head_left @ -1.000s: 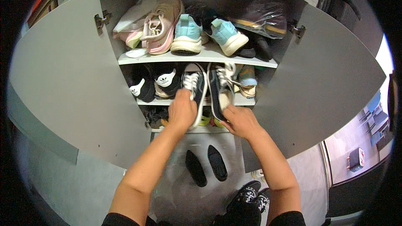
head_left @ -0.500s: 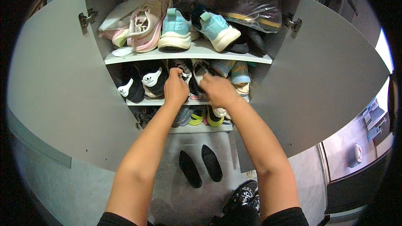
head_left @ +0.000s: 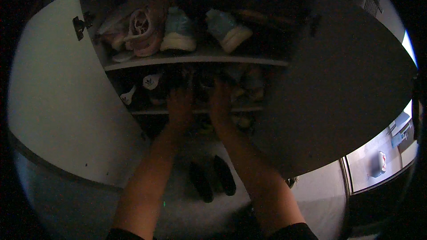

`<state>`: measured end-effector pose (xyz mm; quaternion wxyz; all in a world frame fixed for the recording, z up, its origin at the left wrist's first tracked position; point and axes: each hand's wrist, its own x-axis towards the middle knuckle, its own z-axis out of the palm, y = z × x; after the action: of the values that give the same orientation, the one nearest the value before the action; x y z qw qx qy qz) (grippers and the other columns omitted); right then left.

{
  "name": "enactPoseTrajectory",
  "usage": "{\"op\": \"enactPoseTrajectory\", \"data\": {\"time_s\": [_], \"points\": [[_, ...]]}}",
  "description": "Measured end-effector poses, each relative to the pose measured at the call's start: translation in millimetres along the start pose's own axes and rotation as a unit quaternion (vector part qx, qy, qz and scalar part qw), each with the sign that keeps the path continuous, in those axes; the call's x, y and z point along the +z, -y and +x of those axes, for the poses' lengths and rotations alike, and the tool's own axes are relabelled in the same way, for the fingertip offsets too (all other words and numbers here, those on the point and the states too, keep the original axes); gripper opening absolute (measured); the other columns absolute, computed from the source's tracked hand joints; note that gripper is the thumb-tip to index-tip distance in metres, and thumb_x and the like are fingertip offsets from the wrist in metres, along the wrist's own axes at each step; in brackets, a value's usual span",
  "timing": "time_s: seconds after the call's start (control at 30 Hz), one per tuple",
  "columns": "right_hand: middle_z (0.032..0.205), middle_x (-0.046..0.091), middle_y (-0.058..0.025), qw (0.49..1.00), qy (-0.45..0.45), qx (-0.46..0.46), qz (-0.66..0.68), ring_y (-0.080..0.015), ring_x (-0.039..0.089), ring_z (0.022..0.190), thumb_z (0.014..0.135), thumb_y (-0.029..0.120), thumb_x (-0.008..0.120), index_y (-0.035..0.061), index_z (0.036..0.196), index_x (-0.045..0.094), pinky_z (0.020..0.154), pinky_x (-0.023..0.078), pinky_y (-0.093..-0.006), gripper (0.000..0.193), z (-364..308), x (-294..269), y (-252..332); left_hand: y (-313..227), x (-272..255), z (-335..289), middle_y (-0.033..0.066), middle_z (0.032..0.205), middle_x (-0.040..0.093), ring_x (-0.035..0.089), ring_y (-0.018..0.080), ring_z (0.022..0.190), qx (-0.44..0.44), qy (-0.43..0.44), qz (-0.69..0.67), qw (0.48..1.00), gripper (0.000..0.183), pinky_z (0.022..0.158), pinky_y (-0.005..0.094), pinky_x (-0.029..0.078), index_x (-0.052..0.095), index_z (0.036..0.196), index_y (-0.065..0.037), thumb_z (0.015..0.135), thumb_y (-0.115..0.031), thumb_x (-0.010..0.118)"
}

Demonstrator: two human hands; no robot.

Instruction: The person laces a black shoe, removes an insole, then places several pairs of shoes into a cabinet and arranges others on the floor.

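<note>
Both arms reach into the dim middle level of a shoe cabinet. My left hand (head_left: 180, 104) is at the middle of that level, right of a black shoe with a white heel patch (head_left: 152, 81). Close beside it, my right hand (head_left: 220, 98) is among shoes too dark to make out. Shadow hides the fingers of both hands and anything between them. A second white-patched black shoe (head_left: 128, 95) sits at the far left. Further right, a bluish shoe (head_left: 254, 84) shows faintly.
Light blue shoes (head_left: 227, 31) and a pink sneaker (head_left: 144, 35) stand on the upper shelf (head_left: 195, 62). Left (head_left: 49, 89) and right (head_left: 351, 98) cabinet doors hang wide open. Two black flat shoes (head_left: 224, 175) lie on the floor below.
The cabinet has gone from brightly lit to very dark. My right hand has moved slightly left, and my left hand sits a little lower. The upper-shelf shoes have not moved visibly.
</note>
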<state>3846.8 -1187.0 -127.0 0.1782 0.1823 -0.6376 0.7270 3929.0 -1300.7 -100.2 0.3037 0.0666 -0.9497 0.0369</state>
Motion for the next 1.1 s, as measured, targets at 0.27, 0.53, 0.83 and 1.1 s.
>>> {"op": "enactPoseTrajectory", "data": {"time_s": [0.27, 0.53, 0.83, 1.1], "points": [[0.144, 0.026, -0.0214, 0.866, 0.201, -0.106, -0.444, -0.0339, 0.033, 0.13, 0.083, 0.015, 0.062, 0.0013, 0.142, 0.02, 0.102, 0.035, -0.0411, 0.074, -1.0, -9.4, 23.8, -0.3, -22.4, 27.5, 0.0192, 0.133, 0.044, 0.044, 0.0364, 0.12, -0.064, 0.185, -0.177, 0.965, 0.052, 0.093, 0.0527, 0.038, 0.049, 0.126, -0.01, 0.076, -0.009, 0.063], [0.142, 0.025, -0.0275, 0.925, 0.197, -0.051, -0.321, -0.0413, 0.027, 0.131, 0.077, 0.009, 0.066, 0.0001, 0.139, 0.025, 0.108, 0.025, -0.0437, 0.075, -50.6, -28.9, 135.6, -1.4, -107.1, -20.9, 0.0208, 0.135, 0.041, 0.041, 0.0382, 0.123, -0.004, -0.055, -0.382, 0.923, 0.043, 0.1, 0.0413, 0.036, 0.054, 0.117, -0.004, 0.075, -0.005, 0.064], [0.119, 0.051, -0.0194, 0.922, -0.035, -0.215, -0.321, -0.034, 0.05, 0.112, 0.076, 0.005, 0.062, 0.0009, 0.12, 0.049, 0.096, 0.038, -0.0394, 0.047, -87.3, -121.3, 264.1, 55.7, -262.5, -104.7, 0.0216, 0.122, 0.052, 0.051, 0.0356, 0.111, -0.013, -0.31, -0.305, 0.9, 0.033, 0.095, 0.0425, 0.04, 0.055, 0.108, 0.0, 0.075, -0.002, 0.062], [0.131, 0.044, -0.021, 0.892, 0.198, -0.205, -0.35, -0.0379, 0.047, 0.115, 0.076, 0.015, 0.066, 0.003, 0.121, 0.05, 0.097, 0.039, -0.0417, 0.05, -25.9, -26.8, 267.4, 52.3, -288.4, -41.6, 0.0176, 0.118, 0.056, 0.049, 0.036, 0.114, 0.034, -0.238, -0.307, 0.921, 0.044, 0.099, 0.0417, 0.037, 0.055, 0.116, -0.001, 0.075, -0.01, 0.065]]}}
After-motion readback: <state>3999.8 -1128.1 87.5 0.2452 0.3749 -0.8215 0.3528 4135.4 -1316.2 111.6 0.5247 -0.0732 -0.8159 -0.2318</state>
